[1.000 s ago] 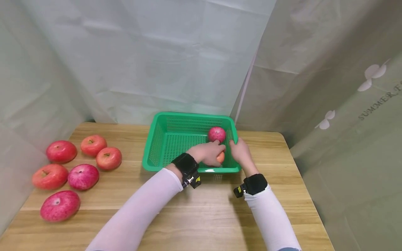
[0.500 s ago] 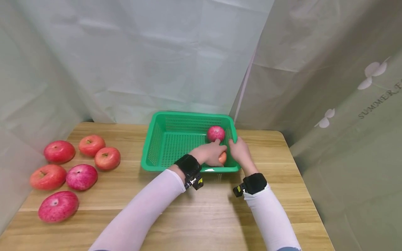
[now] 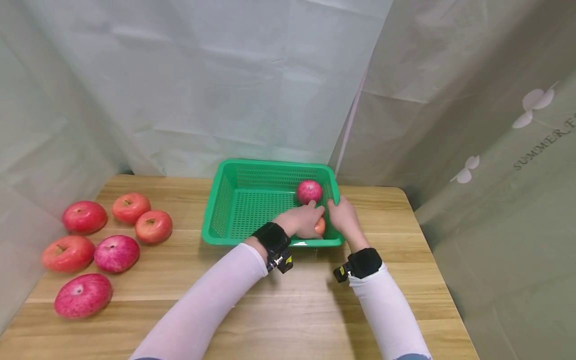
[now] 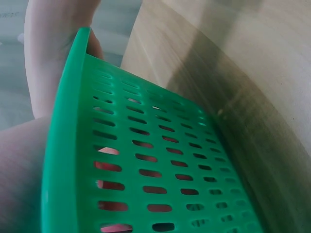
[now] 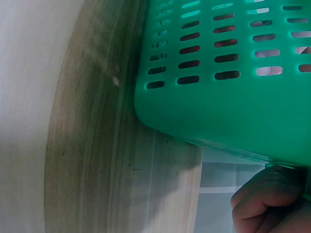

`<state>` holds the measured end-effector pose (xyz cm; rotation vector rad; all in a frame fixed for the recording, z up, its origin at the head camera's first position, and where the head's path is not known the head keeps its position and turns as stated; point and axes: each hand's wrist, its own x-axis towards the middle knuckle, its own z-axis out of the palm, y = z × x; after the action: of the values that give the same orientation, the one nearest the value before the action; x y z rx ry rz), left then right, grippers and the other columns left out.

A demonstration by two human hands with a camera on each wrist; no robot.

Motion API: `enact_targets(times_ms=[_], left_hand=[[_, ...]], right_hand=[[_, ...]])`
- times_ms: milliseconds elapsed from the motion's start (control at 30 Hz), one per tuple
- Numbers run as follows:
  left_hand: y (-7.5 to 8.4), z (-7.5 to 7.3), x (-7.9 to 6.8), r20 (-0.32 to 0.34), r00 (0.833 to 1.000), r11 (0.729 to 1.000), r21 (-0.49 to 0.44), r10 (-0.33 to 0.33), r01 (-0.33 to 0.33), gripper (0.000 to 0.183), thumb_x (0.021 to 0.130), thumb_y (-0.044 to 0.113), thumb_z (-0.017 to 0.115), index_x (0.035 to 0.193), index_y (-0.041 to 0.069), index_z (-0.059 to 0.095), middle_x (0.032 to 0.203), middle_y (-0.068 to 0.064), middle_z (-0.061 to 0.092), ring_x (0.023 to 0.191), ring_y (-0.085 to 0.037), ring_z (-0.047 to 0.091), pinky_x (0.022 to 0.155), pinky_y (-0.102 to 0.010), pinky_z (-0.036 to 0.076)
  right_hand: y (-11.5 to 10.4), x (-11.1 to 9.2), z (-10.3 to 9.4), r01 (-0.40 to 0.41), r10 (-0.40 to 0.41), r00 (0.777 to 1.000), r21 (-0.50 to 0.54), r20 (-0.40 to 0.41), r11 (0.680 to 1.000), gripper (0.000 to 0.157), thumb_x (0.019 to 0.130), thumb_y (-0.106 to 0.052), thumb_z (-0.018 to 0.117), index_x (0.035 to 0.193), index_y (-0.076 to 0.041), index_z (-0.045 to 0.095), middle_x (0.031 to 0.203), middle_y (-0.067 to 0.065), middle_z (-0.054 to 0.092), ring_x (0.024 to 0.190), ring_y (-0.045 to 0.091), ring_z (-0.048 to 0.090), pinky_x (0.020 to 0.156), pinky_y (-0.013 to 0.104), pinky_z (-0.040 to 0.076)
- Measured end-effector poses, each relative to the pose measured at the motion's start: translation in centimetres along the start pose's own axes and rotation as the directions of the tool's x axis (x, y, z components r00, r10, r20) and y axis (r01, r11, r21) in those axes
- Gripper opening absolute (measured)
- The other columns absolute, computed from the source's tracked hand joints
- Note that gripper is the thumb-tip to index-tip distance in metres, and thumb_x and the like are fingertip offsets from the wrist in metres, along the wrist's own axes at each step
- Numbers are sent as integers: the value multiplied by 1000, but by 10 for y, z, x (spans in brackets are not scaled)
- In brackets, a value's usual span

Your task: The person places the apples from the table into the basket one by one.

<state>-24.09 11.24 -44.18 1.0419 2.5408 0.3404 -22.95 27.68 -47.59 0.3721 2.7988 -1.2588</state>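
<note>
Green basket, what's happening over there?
Left hand holds orange-red apple inside green basket. Right hand grips its right rim. Possible obstacle: pink apple just beyond left hand.

Left hand (image 3: 302, 220), right hand (image 3: 344, 216): bare. Left sleeve (image 3: 204, 302): white, faint lilac tint, close-fitting. Right sleeve (image 3: 390, 310): same white, lightly wrinkled near wrist. Blue fabric (image 3: 413, 357) peeks out at upper end of right sleeve. Left wristband (image 3: 271, 238), right wristband (image 3: 366, 263): wide, black, matte. Left camera unit (image 3: 285, 262): small, black, boxy, yellow marking, silvery screw-like fitting (image 3: 275, 262) beside. Right camera unit (image 3: 340, 273): black, yellow marking too.
</note>
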Motion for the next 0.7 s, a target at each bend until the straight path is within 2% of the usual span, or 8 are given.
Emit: enact_targets(times_ms=[400,700], left_hand=[[-2,5,5,8,1000,1000,2,-3,3,84,96,46,79,160,6,43,155,-25,47,124,-28,63,105,-45,55],[-1,5,6,8,1000,1000,10,-8,7,83,96,46,78,159,5,43,158,-27,45,129,-30,62,106,-44,54]], right_hand=[[0,-1,0,-3,3,1000,0,4,1000,43,114,-34,41,135,2,54,113,20,64,99,31,67,75,44,62],[1,1,0,4,-4,1000,-10,-1,1000,42,113,-34,41,132,1,55,110,19,64,97,30,66,76,44,62]])
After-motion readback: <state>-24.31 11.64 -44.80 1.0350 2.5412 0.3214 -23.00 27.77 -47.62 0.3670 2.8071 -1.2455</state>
